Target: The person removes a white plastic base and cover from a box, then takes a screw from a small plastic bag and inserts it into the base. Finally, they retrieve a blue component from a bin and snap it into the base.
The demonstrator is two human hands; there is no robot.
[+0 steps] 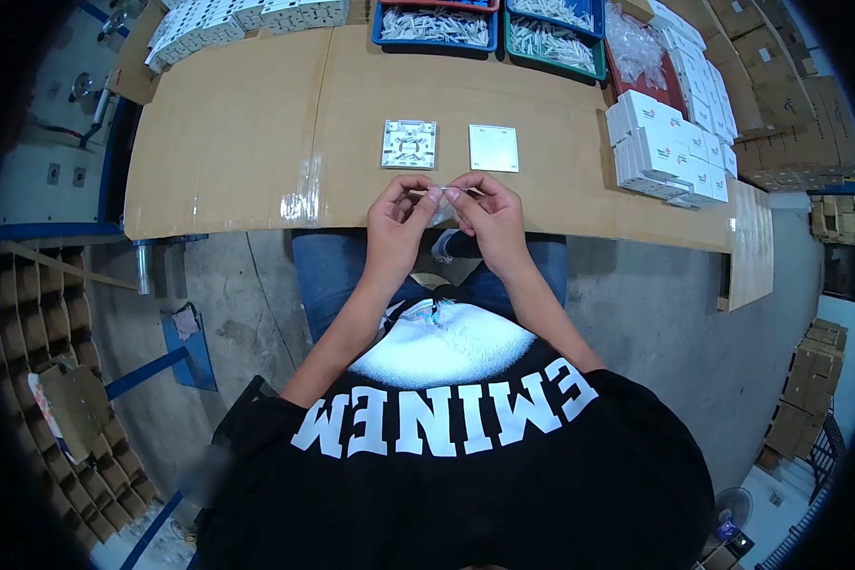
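Observation:
My left hand [397,220] and my right hand [487,215] meet over the near edge of the cardboard-covered table [237,142]. Between their fingertips they pinch a small clear plastic packet [440,197]. Just beyond the hands lie two white square parts: a switch base with its ribbed inner side up [409,144] on the left, and a plain smooth cover plate [493,147] on the right. Neither hand touches them.
Blue and green trays of small white parts [434,26] stand at the far edge. Stacks of small white boxes [670,147] fill the right side, and more white parts [228,24] sit at the far left. Brown cartons [788,114] are stacked beyond the table's right end.

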